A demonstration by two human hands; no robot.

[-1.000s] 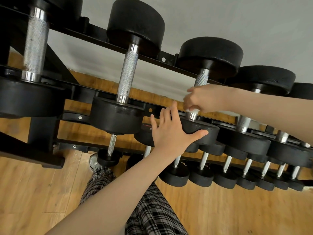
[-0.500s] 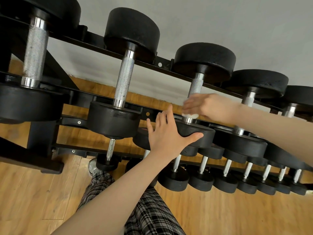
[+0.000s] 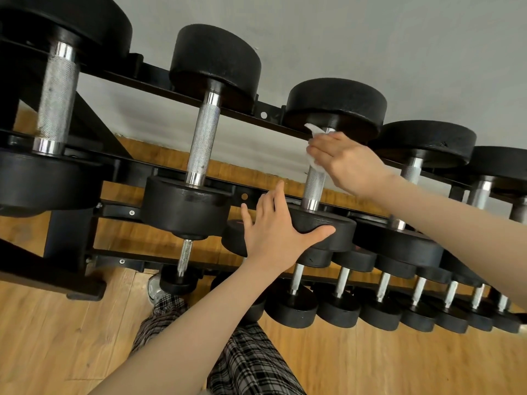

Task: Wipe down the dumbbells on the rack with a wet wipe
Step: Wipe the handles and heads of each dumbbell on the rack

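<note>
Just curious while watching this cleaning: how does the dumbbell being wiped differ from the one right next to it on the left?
The dumbbell being wiped has a white wet wipe wrapped round its handle by the right hand, and the left hand braces its near head; the dumbbell to its left is untouched, its handle fully bare. The left one's heads look thicker. Both have black round heads, knurled metal handles and lie on the top shelf of the rack.

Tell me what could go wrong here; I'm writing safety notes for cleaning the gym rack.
1. The left hand steadies only the near head of the dumbbell; a hard rub could roll it on the rack.
2. The right hand wraps the wet wipe high on the knurled handle, close under the far head; fingers might get pinched there.
3. The wipe may snag on the knurling and tear.
</note>
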